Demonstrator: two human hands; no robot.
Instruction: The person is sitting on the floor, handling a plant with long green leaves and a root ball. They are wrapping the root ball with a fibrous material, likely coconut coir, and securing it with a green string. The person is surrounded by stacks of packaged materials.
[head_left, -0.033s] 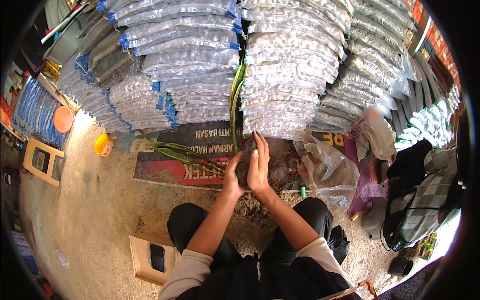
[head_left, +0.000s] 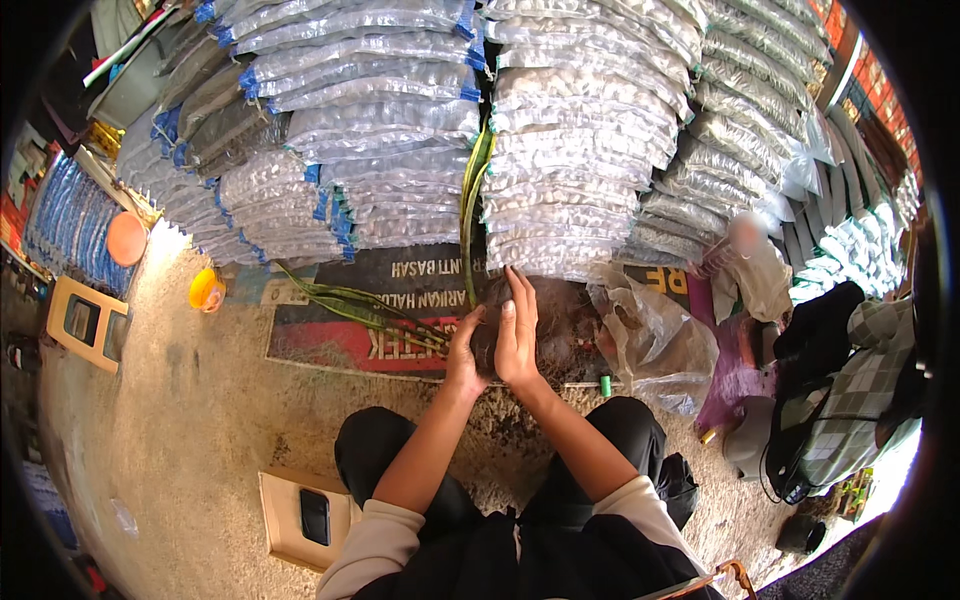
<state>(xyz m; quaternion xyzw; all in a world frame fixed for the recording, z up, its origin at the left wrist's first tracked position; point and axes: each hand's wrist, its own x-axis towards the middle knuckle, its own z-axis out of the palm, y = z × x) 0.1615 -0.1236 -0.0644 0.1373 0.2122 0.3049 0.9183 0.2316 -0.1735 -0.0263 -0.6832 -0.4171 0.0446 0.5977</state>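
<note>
My left hand [head_left: 464, 352] and my right hand [head_left: 517, 335] are cupped together, palms facing, around a dark clump of soil [head_left: 487, 350]. The fingers of both are stretched upward along its sides, and most of the clump is hidden between them. Beside the hands are long green leaves with yellow edges, like a snake plant's [head_left: 470, 215]. One leaf group rises away from me, while another lies to the left. Whether the leaves grow from the clump I cannot tell. Dark loose soil [head_left: 565, 315] lies just right of my right hand, on a printed sheet [head_left: 320, 340].
Stacks of clear bags of pebbles [head_left: 575, 150] rise ahead. A crumpled clear plastic bag [head_left: 660, 345] and a small green cylinder [head_left: 605, 384] lie right. A phone [head_left: 314, 515] rests on a cardboard box near my left knee. Farther left stands a yellow tub [head_left: 207, 290].
</note>
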